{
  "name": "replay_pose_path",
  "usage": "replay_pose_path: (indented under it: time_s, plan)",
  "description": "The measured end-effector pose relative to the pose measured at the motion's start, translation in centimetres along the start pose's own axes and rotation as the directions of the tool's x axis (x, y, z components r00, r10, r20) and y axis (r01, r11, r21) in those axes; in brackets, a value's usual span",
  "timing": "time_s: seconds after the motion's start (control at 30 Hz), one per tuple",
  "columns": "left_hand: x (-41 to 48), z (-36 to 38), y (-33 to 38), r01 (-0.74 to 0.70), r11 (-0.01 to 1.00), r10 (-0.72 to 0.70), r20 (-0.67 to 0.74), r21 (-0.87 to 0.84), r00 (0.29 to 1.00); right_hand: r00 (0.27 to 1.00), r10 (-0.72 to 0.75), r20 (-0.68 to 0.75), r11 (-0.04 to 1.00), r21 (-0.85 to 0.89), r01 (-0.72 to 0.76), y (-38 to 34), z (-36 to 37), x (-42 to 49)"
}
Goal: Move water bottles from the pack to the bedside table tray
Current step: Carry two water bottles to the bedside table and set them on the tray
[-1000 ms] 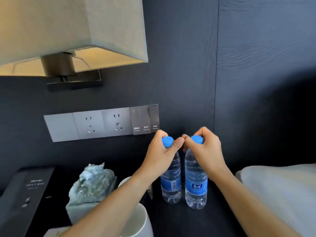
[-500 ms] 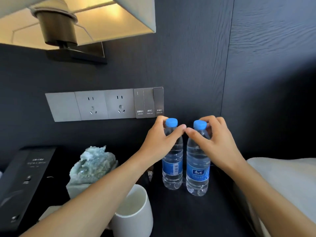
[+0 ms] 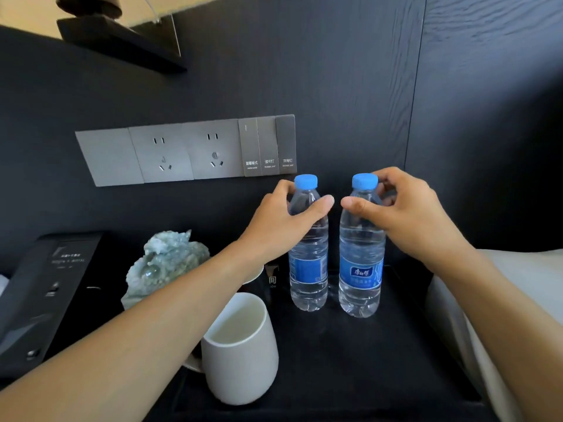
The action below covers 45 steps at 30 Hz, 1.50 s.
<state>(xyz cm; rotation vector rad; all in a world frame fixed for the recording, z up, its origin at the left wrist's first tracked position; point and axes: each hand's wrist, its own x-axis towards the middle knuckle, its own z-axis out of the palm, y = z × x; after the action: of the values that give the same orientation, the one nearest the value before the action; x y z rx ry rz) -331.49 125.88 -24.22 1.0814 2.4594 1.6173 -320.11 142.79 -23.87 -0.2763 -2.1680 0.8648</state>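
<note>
The left hand [image 3: 283,220] and right hand [image 3: 405,214] each loosely hold a bottle's neck on the tray [image 3: 350,360]. Full, thin-walled left bottle [image 3: 307,257] and right bottle [image 3: 361,263] probably feel heavy; the necks look stiffest.

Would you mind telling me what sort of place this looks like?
Most likely a hotel bedroom, at the bedside. A wall panel combines sockets with labelled light switches, a dark tray holds a white mug and two water bottles, and pale bedding lies alongside.
</note>
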Motion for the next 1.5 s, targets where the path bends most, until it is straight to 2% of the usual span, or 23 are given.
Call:
replay_pose_path:
  time_s: [0.07,0.2,0.37,0.5,0.63,0.73,0.83,0.97,1.07,1.13,1.23,1.33,1.5]
  plan:
    - [0.1,-0.6,0.0,-0.003,0.999,0.003,0.008,-0.051,1.0,1.0,0.01,0.016,1.0,0.001,-0.01,0.0,-0.1,0.0]
    - [0.3,-1.6,0.0,0.001,0.993,0.014,0.126,-0.122,0.992,0.998,0.012,0.056,1.0,-0.001,-0.012,0.0,-0.6,0.1]
    - [0.1,-0.1,0.6,-0.051,0.998,0.05,0.032,0.044,0.998,0.994,-0.011,0.105,0.999,0.054,0.006,0.1,-0.7,0.1]
    - [-0.3,0.9,1.2,-0.02,0.999,0.02,-0.009,0.03,1.0,0.995,0.011,0.102,0.997,0.08,-0.019,0.3,-0.6,0.0]
    - [-0.6,0.6,1.2,0.01,0.998,-0.005,0.075,-0.065,0.997,0.995,0.059,0.081,0.996,0.058,-0.064,0.3,-0.3,-0.2]
    - [-0.5,0.0,0.9,-0.014,0.994,0.027,0.113,-0.112,0.993,0.993,0.081,0.082,0.993,0.08,-0.088,0.2,-0.3,-0.2]
    - [-0.4,-0.2,0.5,-0.033,0.996,0.042,0.102,-0.087,0.994,0.993,0.084,0.081,0.991,0.097,-0.091,0.2,-0.3,-0.4]
    - [-0.5,0.6,0.5,-0.01,1.0,0.01,-0.005,-0.008,1.0,0.995,0.066,0.075,0.996,0.06,-0.071,-0.1,-0.1,-0.5]
    - [-0.5,1.2,0.9,0.004,1.0,-0.004,-0.007,0.02,1.0,0.994,0.062,0.086,0.997,0.039,-0.066,-0.1,-0.4,-0.6]
    - [-0.6,1.1,1.0,0.006,1.0,-0.006,0.012,0.001,1.0,0.988,0.088,0.129,0.99,0.099,-0.101,0.1,-0.9,-0.6]
    - [-0.5,0.4,0.9,0.025,0.993,-0.016,0.077,-0.114,0.997,0.973,0.114,0.202,0.957,0.242,-0.162,0.2,-1.6,-0.6]
    - [-0.3,0.0,0.5,0.044,0.994,-0.034,0.102,-0.101,0.994,0.965,0.106,0.241,0.949,0.266,-0.171,0.3,-1.7,-0.7]
    - [-0.1,0.1,0.1,0.04,0.996,-0.037,0.04,-0.074,0.998,0.966,0.101,0.238,0.946,0.278,-0.168,0.3,-1.4,-0.8]
